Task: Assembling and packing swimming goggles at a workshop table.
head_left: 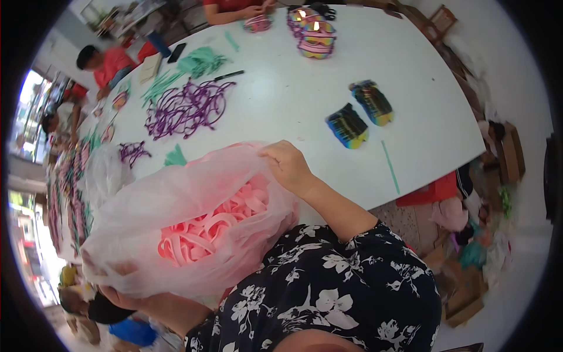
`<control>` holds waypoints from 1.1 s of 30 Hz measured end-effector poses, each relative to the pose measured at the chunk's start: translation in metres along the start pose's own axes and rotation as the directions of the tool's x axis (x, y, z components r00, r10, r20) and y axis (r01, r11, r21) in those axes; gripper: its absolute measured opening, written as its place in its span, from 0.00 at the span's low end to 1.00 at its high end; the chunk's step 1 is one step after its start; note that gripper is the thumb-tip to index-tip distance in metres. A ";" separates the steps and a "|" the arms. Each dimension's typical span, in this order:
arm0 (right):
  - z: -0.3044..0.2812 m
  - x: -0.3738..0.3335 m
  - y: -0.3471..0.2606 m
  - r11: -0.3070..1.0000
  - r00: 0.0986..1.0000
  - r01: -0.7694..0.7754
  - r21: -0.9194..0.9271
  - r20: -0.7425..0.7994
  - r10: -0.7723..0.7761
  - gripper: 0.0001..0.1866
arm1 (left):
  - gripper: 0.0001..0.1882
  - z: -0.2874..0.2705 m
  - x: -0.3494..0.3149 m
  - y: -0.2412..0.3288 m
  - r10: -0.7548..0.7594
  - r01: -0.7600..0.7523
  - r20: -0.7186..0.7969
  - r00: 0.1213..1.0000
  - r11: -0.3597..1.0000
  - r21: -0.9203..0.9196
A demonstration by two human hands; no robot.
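Note:
A big translucent plastic bag (146, 205) rests against my front at the near edge of the table, its mouth spread open. Inside lies a heap of pink, looped foam-like strips (202, 234). My right hand (287, 167) is closed on the bag's far right rim, fingers bent over the plastic. At the lower left, my left hand (117, 290) grips the bag's other end; some of its fingers show only dimly through the film.
On the white table (293, 105) are tangled purple cords (190, 108), green strips (199, 61), a black pen (229, 75), a phone (176, 53), stacked goggles (316, 38) and two bundles of dark, shiny lenses (372, 102). Other people work along the far and left sides.

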State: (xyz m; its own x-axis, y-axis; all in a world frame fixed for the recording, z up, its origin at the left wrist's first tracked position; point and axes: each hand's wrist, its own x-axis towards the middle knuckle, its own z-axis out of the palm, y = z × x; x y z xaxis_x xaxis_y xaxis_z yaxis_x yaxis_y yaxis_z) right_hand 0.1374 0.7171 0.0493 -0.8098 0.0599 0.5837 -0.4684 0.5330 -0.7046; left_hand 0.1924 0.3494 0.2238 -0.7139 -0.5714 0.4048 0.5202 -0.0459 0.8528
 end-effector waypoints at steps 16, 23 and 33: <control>-0.102 -0.016 -0.265 0.164 0.767 0.511 0.844 -0.534 0.356 0.06 | 0.23 0.026 0.058 -0.041 0.609 -0.636 0.452 0.651 0.763 -0.113; -0.162 -0.067 -0.383 0.092 0.607 0.751 0.654 -0.739 0.293 0.06 | 0.20 0.105 -0.056 -0.028 0.483 -0.196 0.644 0.594 0.863 -0.466; -0.220 -0.198 -0.428 0.315 0.457 0.808 0.499 -0.866 0.202 0.02 | 0.16 0.147 -0.239 0.017 0.314 0.479 0.931 0.186 0.799 -0.365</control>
State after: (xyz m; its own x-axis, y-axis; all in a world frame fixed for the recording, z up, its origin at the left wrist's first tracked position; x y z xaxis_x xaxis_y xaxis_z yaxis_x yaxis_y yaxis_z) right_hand 0.5761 0.6624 0.3239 -0.1582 0.8663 0.4739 -0.9776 -0.2050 0.0483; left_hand 0.3032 0.6057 0.1897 -0.4059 0.6422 0.6503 0.2449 -0.6091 0.7543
